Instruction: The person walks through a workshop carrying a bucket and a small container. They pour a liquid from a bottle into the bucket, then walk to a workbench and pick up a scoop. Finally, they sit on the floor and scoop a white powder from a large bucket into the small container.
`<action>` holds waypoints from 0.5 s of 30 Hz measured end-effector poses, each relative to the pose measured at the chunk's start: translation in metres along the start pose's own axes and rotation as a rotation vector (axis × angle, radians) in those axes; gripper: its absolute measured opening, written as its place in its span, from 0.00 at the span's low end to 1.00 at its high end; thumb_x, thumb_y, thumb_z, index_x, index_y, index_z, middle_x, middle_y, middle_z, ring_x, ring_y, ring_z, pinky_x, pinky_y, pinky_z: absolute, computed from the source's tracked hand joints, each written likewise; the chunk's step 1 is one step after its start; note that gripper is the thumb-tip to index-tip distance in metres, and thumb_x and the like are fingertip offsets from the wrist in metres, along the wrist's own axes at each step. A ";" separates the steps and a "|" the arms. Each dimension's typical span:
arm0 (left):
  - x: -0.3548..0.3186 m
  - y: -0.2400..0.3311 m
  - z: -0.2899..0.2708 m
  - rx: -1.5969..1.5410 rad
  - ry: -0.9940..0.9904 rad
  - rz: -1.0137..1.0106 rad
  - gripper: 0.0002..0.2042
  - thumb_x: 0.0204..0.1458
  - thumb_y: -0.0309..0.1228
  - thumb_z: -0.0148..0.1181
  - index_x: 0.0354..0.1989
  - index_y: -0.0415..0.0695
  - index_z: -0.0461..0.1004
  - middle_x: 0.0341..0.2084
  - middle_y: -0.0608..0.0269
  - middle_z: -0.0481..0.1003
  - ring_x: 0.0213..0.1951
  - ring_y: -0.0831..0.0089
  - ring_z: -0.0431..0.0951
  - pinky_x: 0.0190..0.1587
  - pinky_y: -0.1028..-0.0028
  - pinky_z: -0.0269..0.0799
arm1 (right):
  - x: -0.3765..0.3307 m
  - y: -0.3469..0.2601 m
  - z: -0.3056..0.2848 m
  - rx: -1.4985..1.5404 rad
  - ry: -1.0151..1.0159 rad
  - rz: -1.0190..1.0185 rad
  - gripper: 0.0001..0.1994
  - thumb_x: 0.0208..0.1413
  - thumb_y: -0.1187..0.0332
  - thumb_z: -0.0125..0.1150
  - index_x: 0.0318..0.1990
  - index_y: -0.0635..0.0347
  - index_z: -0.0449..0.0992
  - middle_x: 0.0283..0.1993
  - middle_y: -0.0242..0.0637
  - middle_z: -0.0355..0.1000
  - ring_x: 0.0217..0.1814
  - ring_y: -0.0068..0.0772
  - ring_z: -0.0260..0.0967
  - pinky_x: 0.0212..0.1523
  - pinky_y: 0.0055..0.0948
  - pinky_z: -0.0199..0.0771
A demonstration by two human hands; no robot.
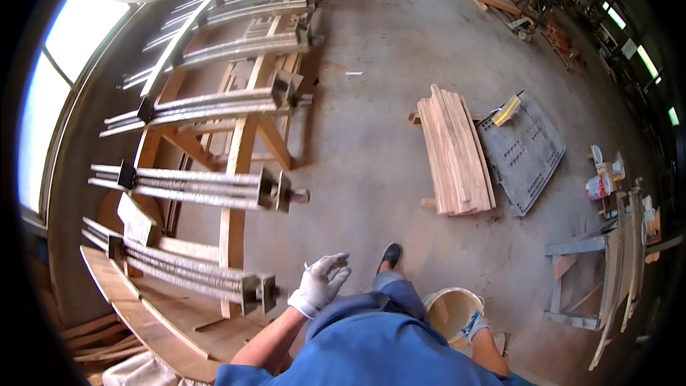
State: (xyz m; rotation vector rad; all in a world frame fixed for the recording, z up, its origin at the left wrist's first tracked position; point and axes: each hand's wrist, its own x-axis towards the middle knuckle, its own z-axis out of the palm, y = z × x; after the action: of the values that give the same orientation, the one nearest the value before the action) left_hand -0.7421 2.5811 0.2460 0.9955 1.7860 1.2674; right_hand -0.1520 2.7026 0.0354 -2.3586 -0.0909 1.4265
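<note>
My left hand (321, 284), in a white glove with greyish fingertips, is held out in front of my body. Its fingers are loosely bent and spread from the thumb, with nothing in them. The nearest thing to it is the end of a metal bar clamp (189, 268) on the left. Low on my right, my right hand (479, 326), also gloved, closes at the rim of a pale round bucket (431, 302). A small blue piece shows at its fingers; whether it is a handle or part of the glove I cannot tell.
A row of bar clamps (193, 187) lies across a wooden frame (234, 232) along the left. Ahead to the right, wooden boards (454, 154) are stacked beside a grey plastic pallet (525, 150). A grey metal-legged stand (575, 246) and paint buckets (600, 186) are at far right.
</note>
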 end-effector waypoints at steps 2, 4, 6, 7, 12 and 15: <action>0.036 -0.013 0.007 -0.072 0.018 -0.134 0.19 0.58 0.29 0.67 0.57 0.38 0.78 0.44 0.53 0.83 0.48 0.68 0.84 0.52 0.70 0.79 | 0.006 -0.010 0.026 0.017 -0.015 0.065 0.15 0.67 0.43 0.50 0.31 0.34 0.71 0.24 0.25 0.61 0.29 0.34 0.59 0.52 0.61 0.68; 0.073 -0.005 0.011 -0.108 -0.008 -0.260 0.19 0.58 0.29 0.66 0.57 0.37 0.77 0.45 0.53 0.84 0.49 0.70 0.83 0.53 0.71 0.78 | 0.010 -0.022 0.055 0.002 -0.076 0.096 0.17 0.68 0.41 0.43 0.40 0.33 0.75 0.41 0.29 0.72 0.48 0.36 0.68 0.61 0.62 0.63; 0.116 0.019 0.014 -0.009 -0.050 -0.250 0.19 0.60 0.28 0.65 0.58 0.36 0.76 0.47 0.53 0.83 0.49 0.73 0.82 0.54 0.73 0.77 | 0.004 -0.048 0.092 0.044 -0.198 0.145 0.21 0.69 0.40 0.42 0.55 0.36 0.76 0.66 0.31 0.71 0.72 0.37 0.63 0.66 0.61 0.62; 0.134 0.027 0.015 0.037 -0.077 -0.249 0.19 0.61 0.28 0.64 0.59 0.35 0.76 0.49 0.54 0.83 0.49 0.74 0.81 0.55 0.73 0.77 | 0.012 -0.063 0.108 0.030 -0.252 0.152 0.22 0.68 0.40 0.44 0.57 0.36 0.75 0.66 0.29 0.72 0.69 0.38 0.66 0.64 0.60 0.63; 0.223 0.035 0.017 0.065 -0.141 -0.292 0.19 0.60 0.29 0.65 0.59 0.37 0.77 0.49 0.53 0.82 0.49 0.74 0.81 0.56 0.73 0.76 | 0.016 -0.134 0.237 0.053 -0.287 0.089 0.20 0.66 0.41 0.53 0.53 0.41 0.77 0.50 0.24 0.78 0.49 0.36 0.74 0.50 0.54 0.72; 0.280 0.024 0.007 0.061 -0.171 -0.326 0.19 0.61 0.29 0.64 0.59 0.36 0.76 0.49 0.55 0.83 0.49 0.75 0.81 0.55 0.74 0.76 | -0.015 -0.187 0.337 -0.136 -0.164 0.006 0.20 0.66 0.42 0.56 0.46 0.47 0.79 0.32 0.27 0.74 0.31 0.32 0.71 0.37 0.49 0.75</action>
State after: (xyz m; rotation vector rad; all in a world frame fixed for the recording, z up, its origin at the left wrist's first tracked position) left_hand -0.8554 2.8381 0.2335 0.7803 1.7753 0.9052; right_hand -0.4246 2.9689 -0.0249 -2.3446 -0.2313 1.6633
